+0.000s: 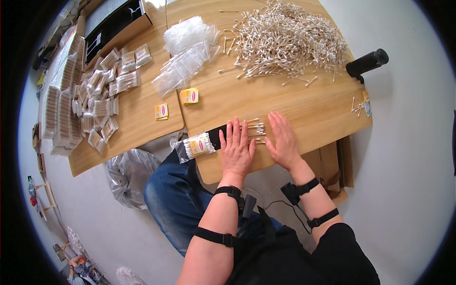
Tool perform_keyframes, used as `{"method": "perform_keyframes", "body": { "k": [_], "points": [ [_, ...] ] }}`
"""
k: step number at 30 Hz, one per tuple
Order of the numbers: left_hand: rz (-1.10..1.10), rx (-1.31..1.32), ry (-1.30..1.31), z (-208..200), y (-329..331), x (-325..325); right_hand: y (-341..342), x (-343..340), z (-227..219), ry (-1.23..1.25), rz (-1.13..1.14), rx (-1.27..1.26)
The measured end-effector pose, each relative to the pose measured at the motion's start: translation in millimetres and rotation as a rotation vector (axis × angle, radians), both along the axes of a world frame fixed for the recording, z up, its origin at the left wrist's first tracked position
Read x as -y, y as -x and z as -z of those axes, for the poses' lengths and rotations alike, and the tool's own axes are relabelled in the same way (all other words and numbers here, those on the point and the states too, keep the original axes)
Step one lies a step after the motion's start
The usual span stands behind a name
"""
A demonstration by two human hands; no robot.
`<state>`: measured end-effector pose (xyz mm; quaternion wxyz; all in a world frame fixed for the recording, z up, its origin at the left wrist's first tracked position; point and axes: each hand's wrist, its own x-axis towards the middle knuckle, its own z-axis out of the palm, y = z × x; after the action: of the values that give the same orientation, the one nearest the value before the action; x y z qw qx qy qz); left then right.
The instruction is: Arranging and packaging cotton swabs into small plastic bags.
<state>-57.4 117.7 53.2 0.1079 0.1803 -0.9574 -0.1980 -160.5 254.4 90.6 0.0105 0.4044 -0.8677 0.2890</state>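
Note:
My left hand (236,151) lies flat, fingers stretched out, over a black strip (217,135) at the table's near edge. Cotton swabs (255,129) stick out from under that hand to the right, side by side. My right hand (283,144) is just right of their tips, fingers straight and together, thumb toward the swabs; whether it touches them I cannot tell. At the strip's left end is a clear plastic bag (184,153), with swabs and a yellow-and-white card (198,144) in it. The part under my left palm is hidden.
A large heap of loose swabs (289,40) lies at the far right. Clear empty bags (187,54) and small stacks of yellow cards (190,96) are left of it. Packed swab bags (102,107) crowd the left, near an open carton (116,33). A black cylinder (367,63) stands at the right edge.

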Motion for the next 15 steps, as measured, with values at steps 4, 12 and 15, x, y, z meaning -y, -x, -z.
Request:
{"method": "perform_keyframes", "body": {
  "k": [4, 12, 15],
  "points": [
    [0.013, 0.021, 0.024, 4.1, 0.7, -0.8, -13.0, -2.4, 2.9, -0.235, -0.021, -0.028],
    [-0.004, 0.087, 0.052, 3.7, 1.2, -2.5, -4.4, 13.6, 10.1, -0.337, -0.102, -0.143],
    [0.005, 0.112, 0.061, 1.8, 2.1, -2.6, -3.5, 16.5, 7.4, -0.359, -0.12, -0.128]
  ]
}}
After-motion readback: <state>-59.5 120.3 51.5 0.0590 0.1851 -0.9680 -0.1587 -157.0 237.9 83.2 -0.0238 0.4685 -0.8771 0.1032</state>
